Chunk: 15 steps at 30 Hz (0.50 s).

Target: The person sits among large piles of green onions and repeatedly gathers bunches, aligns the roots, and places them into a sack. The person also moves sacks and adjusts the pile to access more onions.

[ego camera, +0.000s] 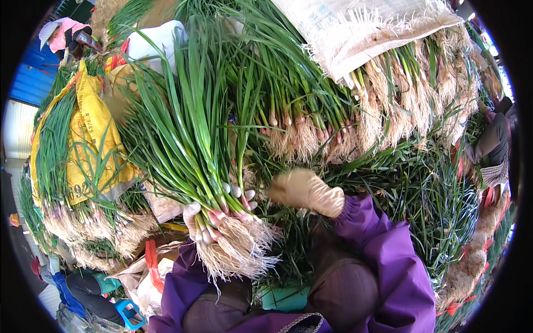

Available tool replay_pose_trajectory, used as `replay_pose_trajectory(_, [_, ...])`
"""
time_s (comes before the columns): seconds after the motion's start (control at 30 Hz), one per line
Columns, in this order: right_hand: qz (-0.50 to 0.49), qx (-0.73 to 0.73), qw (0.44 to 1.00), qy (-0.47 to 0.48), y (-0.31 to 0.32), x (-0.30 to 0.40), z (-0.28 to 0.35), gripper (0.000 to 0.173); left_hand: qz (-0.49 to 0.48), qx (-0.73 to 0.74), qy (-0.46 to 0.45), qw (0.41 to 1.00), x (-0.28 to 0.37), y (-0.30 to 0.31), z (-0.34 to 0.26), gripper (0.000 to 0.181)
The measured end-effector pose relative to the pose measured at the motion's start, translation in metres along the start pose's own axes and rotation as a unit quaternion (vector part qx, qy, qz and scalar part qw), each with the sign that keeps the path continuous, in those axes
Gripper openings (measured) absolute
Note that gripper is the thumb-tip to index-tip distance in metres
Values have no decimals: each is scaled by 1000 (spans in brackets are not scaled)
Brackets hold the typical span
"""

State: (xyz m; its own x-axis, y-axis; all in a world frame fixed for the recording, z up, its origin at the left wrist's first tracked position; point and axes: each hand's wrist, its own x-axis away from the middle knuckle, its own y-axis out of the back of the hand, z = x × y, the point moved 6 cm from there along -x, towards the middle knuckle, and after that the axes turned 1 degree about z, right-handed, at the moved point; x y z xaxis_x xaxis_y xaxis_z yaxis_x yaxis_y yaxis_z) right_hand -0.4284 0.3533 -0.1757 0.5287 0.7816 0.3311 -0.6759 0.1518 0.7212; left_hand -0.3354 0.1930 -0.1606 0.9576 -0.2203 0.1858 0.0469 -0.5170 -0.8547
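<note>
A thick bunch of young green garlic plants (208, 166) is gathered in my left hand (192, 214). Its gloved thumb shows at the left of the stems and the coated fingertips at the right; the palm is behind the bunch. Pinkish-white stem bases and long pale roots (241, 249) hang over my lap, while the leaves point away from me. Just right of the bunch is my right hand (308, 191), in a light tan glove and blurred. Its fingers are too smeared to read, and I see nothing in it. More garlic plants (300, 125) lie roots towards me beyond it.
A white woven sack (374, 33) covers part of the far pile. Loose green leaves (408, 200) heap at my right. At left, a yellow woven sack (95, 141) lies over more plants. Other people (68, 35) sit around, one near a blue plastic stool (130, 314).
</note>
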Motion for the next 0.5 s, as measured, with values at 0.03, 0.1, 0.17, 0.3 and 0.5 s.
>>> replay_pose_trajectory(0.03, [-89, -86, 992, 25, 24, -1, 18, 40, 11, 28, 13, 999, 6, 21, -3, 65])
replay_pose_trajectory(0.1, [-148, -190, 968, 64, 38, -23, 34, 46, 32, 81, 44, 995, 18, 59, -9, 64])
replay_pose_trajectory(0.17, [-1, -279, 960, 20, 31, -45, 35, 52, 7, 61, 28, 998, 3, 55, 0, 66])
replay_pose_trajectory(0.3, [-40, -408, 912, 0, 5, -54, 42, 35, 65, 164, 202, 963, 19, 76, 1, 67])
replay_pose_trajectory(0.5, [-47, -770, 635, 42, -8, -27, 46, 23, 120, 194, 249, 941, 22, 69, -4, 71])
